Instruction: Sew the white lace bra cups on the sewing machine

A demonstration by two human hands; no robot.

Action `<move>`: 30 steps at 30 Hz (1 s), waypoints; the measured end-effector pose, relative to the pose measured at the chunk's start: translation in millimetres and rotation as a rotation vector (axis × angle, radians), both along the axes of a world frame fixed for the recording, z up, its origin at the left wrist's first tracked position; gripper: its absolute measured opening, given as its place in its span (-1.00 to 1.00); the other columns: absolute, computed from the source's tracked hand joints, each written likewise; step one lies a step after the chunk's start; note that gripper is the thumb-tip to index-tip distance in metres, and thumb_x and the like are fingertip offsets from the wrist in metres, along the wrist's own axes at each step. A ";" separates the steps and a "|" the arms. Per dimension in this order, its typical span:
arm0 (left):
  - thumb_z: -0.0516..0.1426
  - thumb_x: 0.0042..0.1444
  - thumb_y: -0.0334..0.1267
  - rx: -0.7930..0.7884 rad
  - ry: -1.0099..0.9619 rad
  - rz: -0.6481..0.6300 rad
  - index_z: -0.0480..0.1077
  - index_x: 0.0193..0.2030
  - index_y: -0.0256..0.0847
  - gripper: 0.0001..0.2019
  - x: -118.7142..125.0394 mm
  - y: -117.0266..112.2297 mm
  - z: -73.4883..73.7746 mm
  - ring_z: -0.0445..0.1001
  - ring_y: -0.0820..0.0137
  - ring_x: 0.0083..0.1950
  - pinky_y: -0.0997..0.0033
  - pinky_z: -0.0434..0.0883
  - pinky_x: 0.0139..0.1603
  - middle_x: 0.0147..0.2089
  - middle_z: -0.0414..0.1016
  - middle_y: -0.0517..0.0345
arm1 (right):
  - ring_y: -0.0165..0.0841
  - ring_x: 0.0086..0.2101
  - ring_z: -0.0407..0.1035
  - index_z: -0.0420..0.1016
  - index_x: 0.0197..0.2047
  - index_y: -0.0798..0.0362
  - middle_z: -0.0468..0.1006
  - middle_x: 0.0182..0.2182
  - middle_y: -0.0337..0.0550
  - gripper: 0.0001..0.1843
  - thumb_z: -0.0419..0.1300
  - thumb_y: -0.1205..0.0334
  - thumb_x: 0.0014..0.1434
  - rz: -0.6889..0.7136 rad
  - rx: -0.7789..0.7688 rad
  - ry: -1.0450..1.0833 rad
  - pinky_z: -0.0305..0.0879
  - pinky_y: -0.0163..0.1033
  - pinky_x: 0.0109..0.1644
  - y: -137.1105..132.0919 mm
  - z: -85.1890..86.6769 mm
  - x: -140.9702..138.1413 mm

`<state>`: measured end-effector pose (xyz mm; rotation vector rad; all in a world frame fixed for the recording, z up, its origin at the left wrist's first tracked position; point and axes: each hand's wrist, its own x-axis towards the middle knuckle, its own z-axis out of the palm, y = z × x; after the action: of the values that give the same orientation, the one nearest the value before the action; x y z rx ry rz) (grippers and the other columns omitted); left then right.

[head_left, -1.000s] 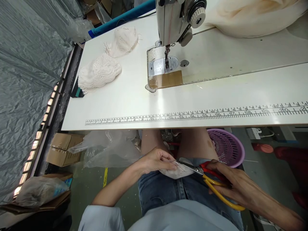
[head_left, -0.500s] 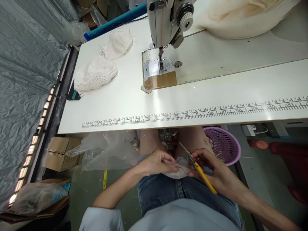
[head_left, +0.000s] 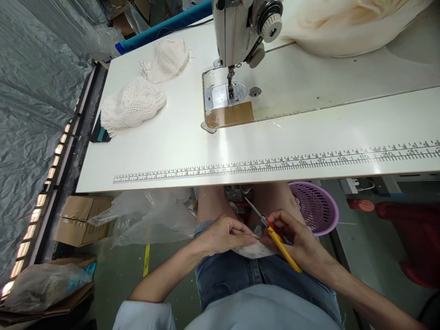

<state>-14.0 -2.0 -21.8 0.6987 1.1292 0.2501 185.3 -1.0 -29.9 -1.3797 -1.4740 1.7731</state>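
A small white fabric piece (head_left: 253,250) lies on my lap, below the table's front edge. My left hand (head_left: 225,233) is closed and pinches its near edge. My right hand (head_left: 294,238) is closed round scissors (head_left: 275,236) with red and yellow handles. Their blades point up and away from the fabric, and the right fingers also touch the piece.
A white sewing table (head_left: 192,146) with a printed ruler along its front edge carries a sewing machine (head_left: 237,32), two heaps of lace pieces (head_left: 132,107) and cream cloth (head_left: 347,23). A purple basket (head_left: 314,206), a plastic bag (head_left: 151,215) and cardboard boxes (head_left: 80,220) are below.
My right hand has moved left from beside the fabric to touch it. The scissors have swung from lying flat with blades at the fabric to blades pointing up.
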 end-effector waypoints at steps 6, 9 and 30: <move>0.33 -0.30 0.10 -0.023 0.016 0.034 0.56 -0.34 -0.37 -0.48 -3.7 5.5 3.9 0.25 0.57 -0.53 0.53 0.15 -0.46 -0.54 0.45 0.14 | -0.22 -0.19 0.44 0.22 -0.05 -0.01 0.50 -0.19 -0.05 -0.57 0.21 0.01 0.08 0.260 0.134 -0.307 0.36 -0.23 -0.13 -4.5 3.5 48.2; 0.33 -0.29 0.10 -0.018 0.021 0.025 0.56 -0.36 -0.36 -0.50 -3.5 6.6 5.3 0.22 0.58 -0.54 0.53 0.13 -0.48 -0.55 0.43 0.17 | -0.22 -0.26 0.45 0.25 -0.05 -0.02 0.52 -0.18 -0.04 -0.57 0.19 -0.05 0.08 0.324 0.155 -0.423 0.38 -0.25 -0.26 -13.0 3.8 62.1; 0.36 -0.42 0.09 -0.073 0.030 0.053 0.51 -0.47 -0.37 -0.49 0.9 5.5 4.7 0.24 0.58 -0.54 0.54 0.13 -0.46 -0.57 0.40 0.21 | -0.37 -0.61 0.33 0.33 -0.27 -0.01 0.48 -0.58 -0.30 -0.63 0.25 -0.09 -0.01 0.389 0.282 -0.441 0.23 -0.34 -0.55 -12.6 -12.1 53.5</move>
<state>-13.1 3.5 -17.0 0.6105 1.1807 0.2433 238.8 -13.6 -41.9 -1.4667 -2.2608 1.4358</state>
